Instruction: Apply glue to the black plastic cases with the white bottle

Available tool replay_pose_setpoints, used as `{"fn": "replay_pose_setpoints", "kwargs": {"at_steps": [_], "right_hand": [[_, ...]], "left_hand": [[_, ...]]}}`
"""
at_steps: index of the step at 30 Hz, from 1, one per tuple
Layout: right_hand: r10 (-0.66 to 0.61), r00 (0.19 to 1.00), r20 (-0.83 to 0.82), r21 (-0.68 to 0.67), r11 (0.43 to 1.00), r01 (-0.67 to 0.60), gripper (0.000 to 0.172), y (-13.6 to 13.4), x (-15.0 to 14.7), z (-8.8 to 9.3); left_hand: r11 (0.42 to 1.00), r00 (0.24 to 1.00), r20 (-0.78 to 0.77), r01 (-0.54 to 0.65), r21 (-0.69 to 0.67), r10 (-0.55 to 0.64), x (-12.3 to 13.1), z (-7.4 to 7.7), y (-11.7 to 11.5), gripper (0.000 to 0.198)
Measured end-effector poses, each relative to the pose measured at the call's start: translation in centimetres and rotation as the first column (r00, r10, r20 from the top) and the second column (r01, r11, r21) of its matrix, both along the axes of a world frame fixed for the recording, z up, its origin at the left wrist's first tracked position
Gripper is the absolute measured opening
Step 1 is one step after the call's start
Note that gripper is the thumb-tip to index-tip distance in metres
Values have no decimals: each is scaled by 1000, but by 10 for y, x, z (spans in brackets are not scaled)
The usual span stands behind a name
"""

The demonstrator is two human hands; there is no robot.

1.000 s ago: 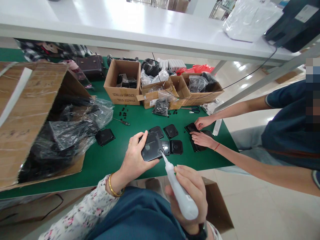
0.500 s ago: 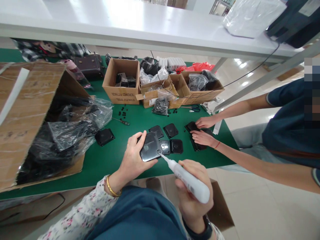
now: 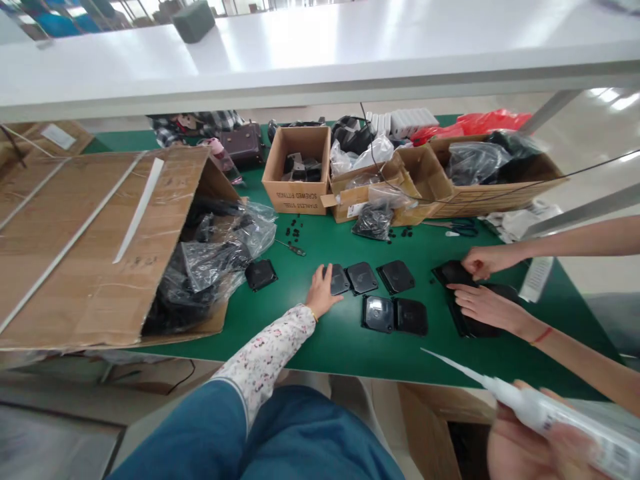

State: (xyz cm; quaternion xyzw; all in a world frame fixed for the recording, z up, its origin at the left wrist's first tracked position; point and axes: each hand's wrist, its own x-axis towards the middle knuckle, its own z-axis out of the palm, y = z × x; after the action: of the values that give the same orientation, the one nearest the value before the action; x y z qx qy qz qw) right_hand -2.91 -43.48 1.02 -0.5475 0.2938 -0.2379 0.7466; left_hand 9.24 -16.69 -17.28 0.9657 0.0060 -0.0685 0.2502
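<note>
My left hand (image 3: pixel 323 295) grips the near-left edge of a black square plastic cover (image 3: pixel 339 280) at the table's middle, thumb and fingers around its side. Against that cover's right side lies another black cover (image 3: pixel 362 277), with a third cover (image 3: pixel 397 276) just beyond. Nearer me sit a glossy cover (image 3: pixel 379 313) and a darker one (image 3: pixel 411 316), side by side. At the lower right, blurred, my right hand (image 3: pixel 530 433) is wrapped around a white glue bottle (image 3: pixel 565 417). Its thin nozzle points left over the table's front edge, apart from the covers.
A co-worker's hands (image 3: pixel 480 283) work on black covers at the right. A large carton (image 3: pixel 100 247) spills bagged black parts on the left. Small cartons (image 3: pixel 297 197), a screwdriver (image 3: pixel 295 249), scissors (image 3: pixel 463 228) and small black pieces lie farther back. A white shelf (image 3: pixel 310 60) spans above.
My left hand has brought its cover down beside the others on the table. The glue bottle has moved off the cover to the lower right. The view has shifted left.
</note>
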Motion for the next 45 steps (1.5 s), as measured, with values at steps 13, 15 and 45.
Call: {"fn": "replay_pose_setpoints", "kwargs": {"at_steps": [13, 15, 45], "right_hand": [[-15, 999, -35, 163, 986, 21, 26, 23, 28, 6], [14, 999, -29, 181, 983, -8, 28, 27, 31, 4], [171, 984, 46, 430, 886, -174, 33, 80, 38, -8]], "left_hand": [[947, 984, -145, -52, 318, 103, -21, 30, 167, 72], [940, 977, -173, -57, 336, 121, -33, 26, 153, 72], [960, 881, 382, 272, 72, -278, -64, 186, 22, 81]]}}
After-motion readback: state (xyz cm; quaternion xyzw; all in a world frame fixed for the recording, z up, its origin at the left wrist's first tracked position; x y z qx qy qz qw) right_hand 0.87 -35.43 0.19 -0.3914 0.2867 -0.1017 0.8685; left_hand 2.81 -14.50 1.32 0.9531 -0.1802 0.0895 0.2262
